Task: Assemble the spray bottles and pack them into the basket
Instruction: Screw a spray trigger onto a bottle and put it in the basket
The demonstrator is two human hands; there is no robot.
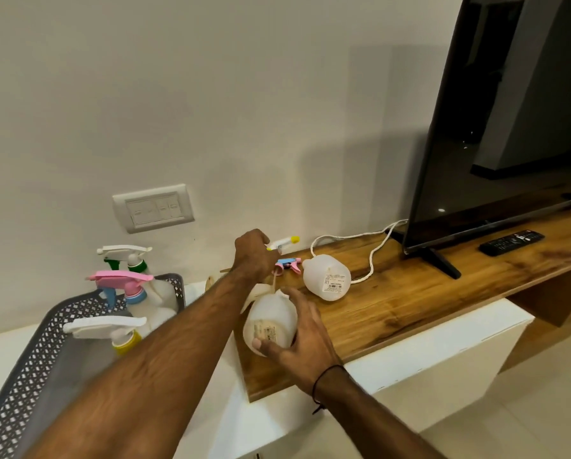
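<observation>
Spray bottles: 3 assembled ones stand in the grey perforated basket (29,369) at lower left, with a green-collared trigger head (125,255), a pink-and-blue head (122,281) and a white head on a yellow collar (107,327). Right hand (302,339) wraps its fingers around a translucent white bottle (271,321) near the left end of the wooden shelf (410,293); bottle tilted, label facing up. Left hand (254,256) closed around a white sprayer head with yellow nozzle (285,242), held above that bottle, its thin dip tube (273,280) running down toward the neck; can't tell if the tube is inside. Second empty bottle (327,276) lies on its side on the shelf just beyond, label up. Loose pink-and-blue sprayer head (289,265) lies beside its neck, partly hidden by the left hand. White cable (370,256) loops behind the bottle. TV (509,127) and black remote (511,241) sit further right. Wall switch plate (153,208) above the basket.
</observation>
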